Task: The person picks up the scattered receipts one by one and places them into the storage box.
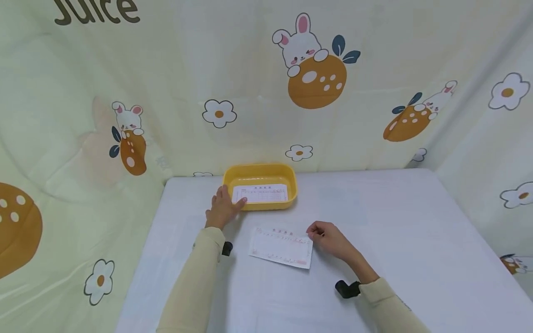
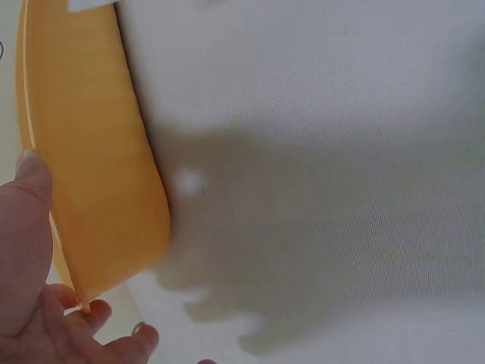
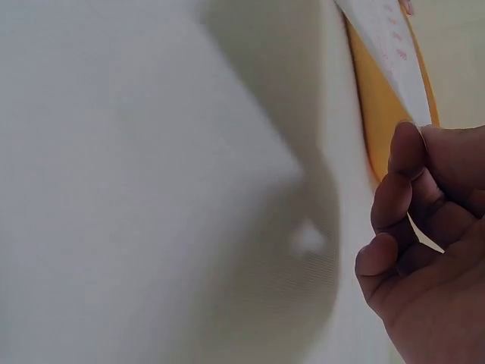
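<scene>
A paper form [image 1: 281,248] with red print is pinched at its upper right corner between the thumb and index finger of my right hand [image 1: 331,240]. In the right wrist view the sheet [image 3: 394,57] slants up from the fingertips, overlapping the yellow tray behind it. My left hand [image 1: 222,209] grips the left front corner of that yellow plastic tray [image 1: 260,169]. Its thumb [image 2: 34,176] lies on the rim, and the other fingers bend round the corner. Inside the tray lies another printed form [image 1: 260,194], face up.
The tray stands at the far edge of a table covered in white cloth [image 1: 374,222]. Behind the table hangs a cream curtain [image 1: 245,55] with rabbit and flower prints. A dark wrist camera [image 1: 347,289] sits at the right wrist, another [image 1: 227,248] at the left.
</scene>
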A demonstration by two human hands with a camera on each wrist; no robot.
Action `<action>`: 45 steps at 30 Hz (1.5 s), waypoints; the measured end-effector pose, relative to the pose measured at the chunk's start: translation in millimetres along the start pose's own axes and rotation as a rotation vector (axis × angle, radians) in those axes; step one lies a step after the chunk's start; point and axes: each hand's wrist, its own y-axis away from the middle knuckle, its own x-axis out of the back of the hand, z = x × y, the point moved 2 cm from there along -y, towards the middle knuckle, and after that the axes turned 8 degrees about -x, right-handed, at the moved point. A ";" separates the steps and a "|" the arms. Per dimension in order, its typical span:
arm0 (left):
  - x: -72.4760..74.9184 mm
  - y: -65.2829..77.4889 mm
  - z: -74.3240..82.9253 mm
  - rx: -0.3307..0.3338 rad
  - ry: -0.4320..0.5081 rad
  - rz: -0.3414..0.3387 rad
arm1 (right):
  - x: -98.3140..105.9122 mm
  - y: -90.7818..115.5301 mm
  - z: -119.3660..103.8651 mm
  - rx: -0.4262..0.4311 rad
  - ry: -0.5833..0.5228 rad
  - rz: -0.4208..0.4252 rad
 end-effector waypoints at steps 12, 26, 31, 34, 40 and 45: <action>-0.2 -1.8 -4.1 -0.003 0.030 0.007 | 33.8 -15.8 -33.5 0.018 0.041 0.050; 4.2 -1.6 -3.3 -0.018 0.043 0.009 | 60.9 -33.8 -65.5 0.056 0.036 0.137; 2.4 -2.9 -5.8 -0.016 0.040 0.013 | 62.4 -35.3 -68.8 0.060 0.032 0.144; 2.0 -3.7 -6.5 -0.016 0.036 0.017 | 62.8 -35.2 -70.2 0.064 0.025 0.149; 2.0 -3.1 -6.1 -0.009 0.033 0.017 | 62.3 -35.5 -71.6 0.053 0.022 0.156; 1.0 -3.6 -6.2 -0.007 0.016 0.007 | 63.0 -39.2 -72.1 0.057 0.031 0.170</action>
